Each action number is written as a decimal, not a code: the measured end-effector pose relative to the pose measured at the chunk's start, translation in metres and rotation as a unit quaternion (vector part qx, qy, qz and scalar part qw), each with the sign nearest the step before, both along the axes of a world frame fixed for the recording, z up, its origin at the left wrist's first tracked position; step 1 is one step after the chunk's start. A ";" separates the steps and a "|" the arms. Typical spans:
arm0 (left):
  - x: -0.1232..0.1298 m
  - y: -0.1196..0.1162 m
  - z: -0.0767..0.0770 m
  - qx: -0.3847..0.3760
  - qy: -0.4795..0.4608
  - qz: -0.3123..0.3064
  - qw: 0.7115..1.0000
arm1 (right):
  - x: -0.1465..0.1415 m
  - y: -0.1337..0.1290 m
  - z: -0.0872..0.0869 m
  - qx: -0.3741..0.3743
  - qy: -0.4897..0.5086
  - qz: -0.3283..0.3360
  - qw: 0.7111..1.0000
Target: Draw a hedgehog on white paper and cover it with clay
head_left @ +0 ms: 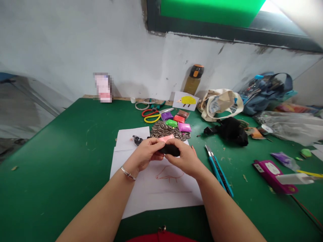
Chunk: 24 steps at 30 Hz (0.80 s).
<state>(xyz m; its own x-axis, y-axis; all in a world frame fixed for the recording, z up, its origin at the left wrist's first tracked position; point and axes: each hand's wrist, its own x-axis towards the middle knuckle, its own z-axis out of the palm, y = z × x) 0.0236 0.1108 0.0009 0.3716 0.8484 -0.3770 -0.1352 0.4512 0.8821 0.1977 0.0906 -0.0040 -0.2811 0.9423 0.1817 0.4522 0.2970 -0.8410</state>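
Observation:
Both hands meet over white paper point(141, 188) that bears an orange outline drawing point(169, 174) of an animal. Between them is a black lump point(172, 150), soft-looking, like clay. My left hand point(147, 153) pinches its left end, and my right hand point(180, 154) grips its right end with thumb and fingers. A crumpled black wrapper point(137, 140) lies just beyond the left hand. Behind the fingers shows a pink piece point(166, 138), beside a pile of seed-like grains point(158, 130). Packets of purple point(167, 116), green point(171, 123) and pink point(184, 127) clay rest on the pile.
Scissors point(152, 117) and pliers point(157, 105) lie behind the grains. A yellow hedgehog picture point(186, 101) leans near a bottle point(193, 80). On the right are a teal cutter point(219, 171), a black cloth item point(233, 131), a cream bag point(218, 104) and a magenta device point(274, 176).

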 end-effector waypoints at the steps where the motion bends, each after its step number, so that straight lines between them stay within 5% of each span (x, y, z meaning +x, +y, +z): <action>1: 0.000 0.000 0.000 0.002 0.002 -0.003 1.000 | 0.000 0.000 -0.001 0.006 0.003 -0.006 1.000; 12: 0.008 -0.005 -0.001 0.116 0.044 -0.056 0.991 | 0.006 0.005 -0.006 -0.183 0.163 0.018 0.969; 19: 0.009 -0.003 0.002 0.071 0.031 -0.015 0.997 | 0.007 0.002 -0.004 -0.065 0.049 -0.009 0.997; 24: 0.008 -0.004 0.001 0.077 0.009 -0.041 0.996 | 0.004 0.003 -0.008 -0.061 0.047 -0.023 0.997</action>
<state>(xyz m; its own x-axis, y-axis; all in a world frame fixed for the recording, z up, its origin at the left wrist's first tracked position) 0.0313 0.1070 0.0020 0.4372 0.8635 -0.2516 -0.0867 0.3189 0.9438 0.2015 0.0934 -0.0121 -0.2241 0.9705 0.0885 0.3803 0.1707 -0.9090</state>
